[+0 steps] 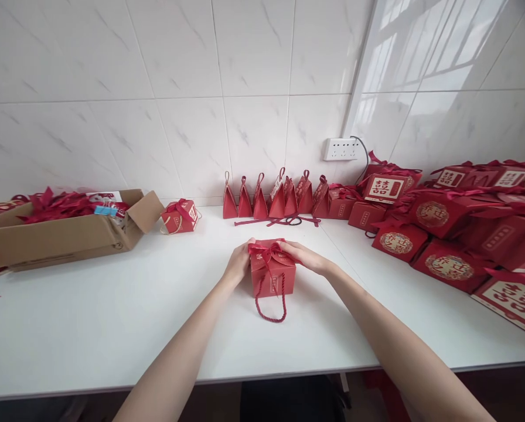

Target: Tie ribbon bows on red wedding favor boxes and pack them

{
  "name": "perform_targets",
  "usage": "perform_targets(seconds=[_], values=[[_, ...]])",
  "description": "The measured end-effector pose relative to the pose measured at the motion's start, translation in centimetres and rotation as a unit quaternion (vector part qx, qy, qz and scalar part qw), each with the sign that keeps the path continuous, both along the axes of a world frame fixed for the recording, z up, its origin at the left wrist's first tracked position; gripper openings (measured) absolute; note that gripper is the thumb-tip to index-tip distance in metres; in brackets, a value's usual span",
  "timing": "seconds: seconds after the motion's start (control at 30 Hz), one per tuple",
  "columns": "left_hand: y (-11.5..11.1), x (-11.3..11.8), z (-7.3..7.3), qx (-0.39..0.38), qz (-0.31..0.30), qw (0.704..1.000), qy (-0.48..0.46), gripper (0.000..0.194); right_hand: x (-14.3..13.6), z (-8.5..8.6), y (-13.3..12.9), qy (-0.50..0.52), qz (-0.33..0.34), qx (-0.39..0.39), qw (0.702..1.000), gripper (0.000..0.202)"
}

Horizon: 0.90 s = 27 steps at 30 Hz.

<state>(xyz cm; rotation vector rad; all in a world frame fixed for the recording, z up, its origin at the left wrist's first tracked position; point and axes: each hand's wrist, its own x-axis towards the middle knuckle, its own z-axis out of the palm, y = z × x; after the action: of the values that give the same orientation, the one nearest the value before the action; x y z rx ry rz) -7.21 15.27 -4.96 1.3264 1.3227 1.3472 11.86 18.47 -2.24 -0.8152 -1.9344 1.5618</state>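
In front of me on the white table [148, 328] a small red gift box [259, 281] stands upright. A red ribbon bow [269, 251] is tied across its top, and a twisted red rope handle [271, 320] hangs down its near side onto the table. My left hand [238, 264] is closed against the upper left side, by the left loop of the bow; its fingertips are partly hidden. At the upper right edge my right hand [305, 257] grips the box, its fingers reaching over the top to the right loop.
An open cardboard box [60, 249] of red ribbons stands left, with another small gift box [180, 217] beside it. Several red triangular boxes [260, 202] line the wall, with loose ribbon strips [254, 222] before them. A power strip [340, 149] is behind; stacked red boxes [451, 264] fill the right.
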Motion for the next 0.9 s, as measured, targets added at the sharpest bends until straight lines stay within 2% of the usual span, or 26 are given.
perform_targets(seconds=[0.1,0.2,0.3,0.37,0.43,0.57,0.73,0.9], values=[[-0.3,0.3,0.2,-0.012,0.015,1.000,0.010,0.043,-0.3,-0.2,0.1,-0.001,-0.036,0.070,0.997,0.047],[-0.9,0.7,0.7,-0.007,0.061,0.998,0.015,0.045,-0.6,-0.5,0.1,0.005,-0.106,0.152,0.983,0.042],[-1.3,0.8,1.2,0.073,0.088,0.993,0.013,0.045,-1.0,-1.1,-0.4,0.026,-0.161,0.255,0.953,0.033],[-1.2,0.5,1.4,0.147,0.105,0.984,0.015,0.040,-1.4,-1.7,-0.6,0.051,-0.183,0.316,0.930,0.035],[-0.9,0.2,1.3,0.174,0.117,0.978,0.007,0.037,-1.9,-2.4,-0.6,0.086,-0.193,0.321,0.923,0.038],[0.0,0.1,0.5,0.158,0.121,0.980,-0.021,0.036,-2.5,-3.1,-0.2,0.126,-0.218,0.281,0.926,0.038],[-0.5,0.8,-0.2,0.161,0.104,0.981,0.011,0.035,-1.8,-2.6,0.1,0.089,-0.264,0.284,0.917,0.045],[-1.3,0.8,0.3,0.159,0.130,0.977,0.054,0.031,-0.8,-2.5,0.8,0.041,-0.312,0.261,0.913,0.045]])
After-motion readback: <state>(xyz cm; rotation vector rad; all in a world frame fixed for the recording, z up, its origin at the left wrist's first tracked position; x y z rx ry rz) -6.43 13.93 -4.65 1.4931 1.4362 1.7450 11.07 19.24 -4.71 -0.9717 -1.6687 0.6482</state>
